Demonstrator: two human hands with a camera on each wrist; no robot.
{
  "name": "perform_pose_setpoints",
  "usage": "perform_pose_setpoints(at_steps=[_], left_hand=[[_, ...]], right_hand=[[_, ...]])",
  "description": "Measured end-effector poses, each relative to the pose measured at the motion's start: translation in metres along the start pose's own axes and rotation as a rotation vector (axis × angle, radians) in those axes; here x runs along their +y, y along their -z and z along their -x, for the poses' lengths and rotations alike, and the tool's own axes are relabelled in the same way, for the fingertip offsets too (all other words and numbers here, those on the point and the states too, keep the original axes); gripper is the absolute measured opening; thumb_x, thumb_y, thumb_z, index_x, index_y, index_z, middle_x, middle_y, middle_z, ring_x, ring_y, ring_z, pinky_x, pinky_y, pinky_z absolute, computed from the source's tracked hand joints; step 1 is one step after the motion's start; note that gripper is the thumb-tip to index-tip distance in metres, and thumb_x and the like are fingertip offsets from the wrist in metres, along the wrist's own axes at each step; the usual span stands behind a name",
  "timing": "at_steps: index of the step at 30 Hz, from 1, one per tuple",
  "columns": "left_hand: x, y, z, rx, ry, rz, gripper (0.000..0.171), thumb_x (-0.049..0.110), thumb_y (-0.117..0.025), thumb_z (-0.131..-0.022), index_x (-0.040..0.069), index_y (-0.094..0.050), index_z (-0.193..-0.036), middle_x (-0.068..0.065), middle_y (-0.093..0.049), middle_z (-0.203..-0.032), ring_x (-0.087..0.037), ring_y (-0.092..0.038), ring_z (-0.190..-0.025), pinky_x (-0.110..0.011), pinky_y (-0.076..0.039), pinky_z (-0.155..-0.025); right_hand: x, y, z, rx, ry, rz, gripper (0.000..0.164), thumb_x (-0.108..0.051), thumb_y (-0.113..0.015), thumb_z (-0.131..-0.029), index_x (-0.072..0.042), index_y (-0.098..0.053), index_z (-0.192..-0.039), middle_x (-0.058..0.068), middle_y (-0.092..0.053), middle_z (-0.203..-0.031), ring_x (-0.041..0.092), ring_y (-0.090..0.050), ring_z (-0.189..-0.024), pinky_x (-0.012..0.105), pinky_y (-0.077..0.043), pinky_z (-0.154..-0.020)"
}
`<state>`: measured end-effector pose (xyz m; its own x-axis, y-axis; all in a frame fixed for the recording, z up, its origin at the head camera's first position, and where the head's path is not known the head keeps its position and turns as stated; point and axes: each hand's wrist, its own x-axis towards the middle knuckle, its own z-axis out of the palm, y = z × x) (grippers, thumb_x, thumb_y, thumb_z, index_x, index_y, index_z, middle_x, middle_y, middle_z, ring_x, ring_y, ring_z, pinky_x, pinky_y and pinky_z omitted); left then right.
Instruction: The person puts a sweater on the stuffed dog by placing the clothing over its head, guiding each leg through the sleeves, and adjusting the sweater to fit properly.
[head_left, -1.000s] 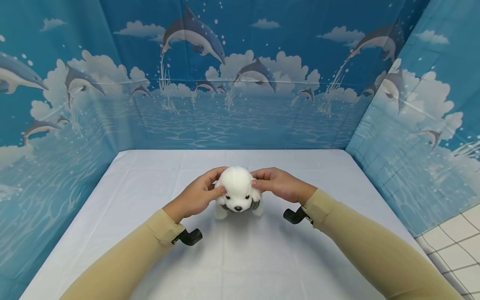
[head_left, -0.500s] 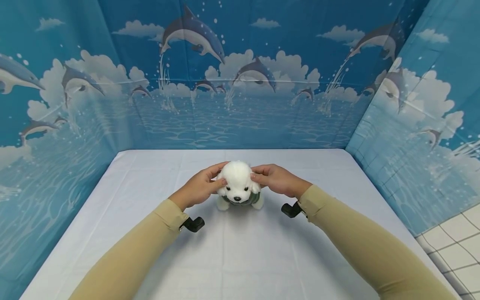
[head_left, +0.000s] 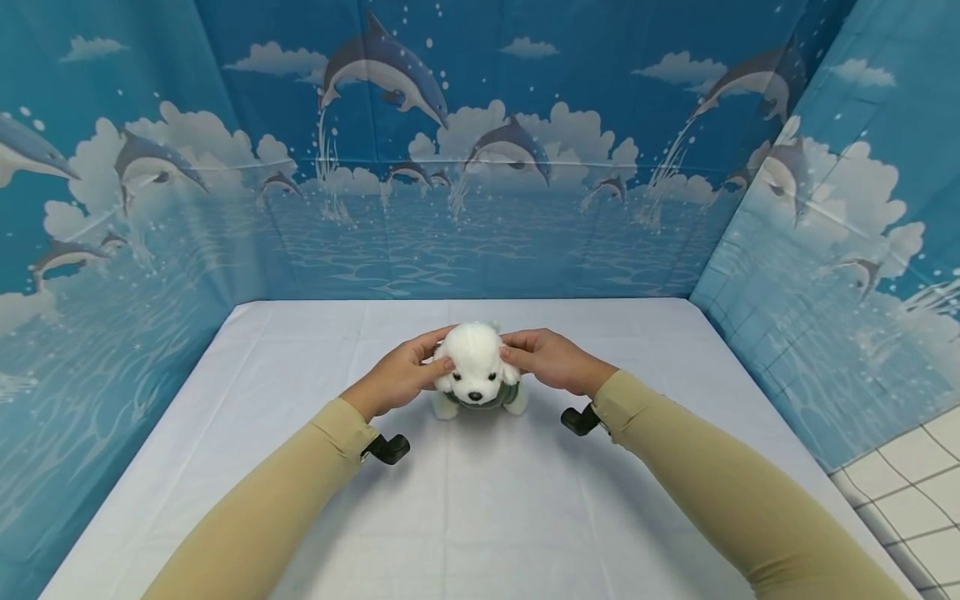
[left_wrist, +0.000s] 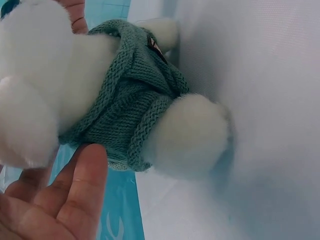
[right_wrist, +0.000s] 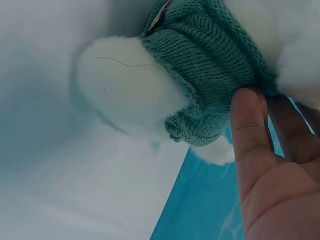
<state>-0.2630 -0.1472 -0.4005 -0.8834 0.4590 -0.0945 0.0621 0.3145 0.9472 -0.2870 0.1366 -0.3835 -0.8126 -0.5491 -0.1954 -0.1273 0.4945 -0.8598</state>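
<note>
A white plush dog (head_left: 474,354) in a green knitted sweater (head_left: 483,398) stands on the white tabletop, its face towards me. From the left side my left hand (head_left: 393,375) holds its head, thumb at the front near the eye and fingers behind. My right hand (head_left: 558,360) holds the other side of the head in the same way. In the left wrist view fingertips (left_wrist: 92,155) lie by the edge of the sweater (left_wrist: 135,95). A fingertip (right_wrist: 246,102) touches the sweater (right_wrist: 205,60) in the right wrist view. White front paws rest on the cloth.
A white cloth (head_left: 480,517) covers the table. Blue curtains (head_left: 480,242) printed with dolphins stand at the back and both sides. White tiles (head_left: 911,492) show at the lower right. Black wrist mounts (head_left: 388,450) hang under both sleeves.
Over the last second the plush dog and both hands shifted slightly away from me. Its face tipped up, so more of the sweater shows. Since half a second ago almost nothing has moved.
</note>
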Motion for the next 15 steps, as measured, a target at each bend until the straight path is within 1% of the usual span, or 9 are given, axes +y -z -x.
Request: perform_pose_setpoints(at_steps=[6,15], left_hand=[[-0.0011,-0.0005,-0.0003,0.003,0.006,-0.01,0.06,0.03,-0.062,-0.108,0.037,-0.037,-0.163,-0.002,-0.036,-0.17,-0.03,-0.048,-0.15,-0.042,-0.059,-0.102],[-0.0016,-0.0005,0.0004,-0.001,0.005,-0.024,0.061,0.031,-0.062,-0.108,0.036,-0.036,-0.163,-0.002,-0.037,-0.17,-0.03,-0.049,-0.149,-0.042,-0.058,-0.103]], right_hand=[[0.0027,0.0006,-0.0006,-0.004,-0.003,-0.007,0.054,-0.035,-0.054,-0.112,-0.011,-0.046,-0.159,0.014,-0.05,-0.161,0.034,-0.056,-0.141,0.049,-0.048,-0.115],[0.0028,0.0004,0.0007,-0.009,-0.009,-0.014,0.054,-0.035,-0.055,-0.112,-0.012,-0.046,-0.16,0.012,-0.049,-0.162,0.034,-0.052,-0.145,0.047,-0.048,-0.116]])
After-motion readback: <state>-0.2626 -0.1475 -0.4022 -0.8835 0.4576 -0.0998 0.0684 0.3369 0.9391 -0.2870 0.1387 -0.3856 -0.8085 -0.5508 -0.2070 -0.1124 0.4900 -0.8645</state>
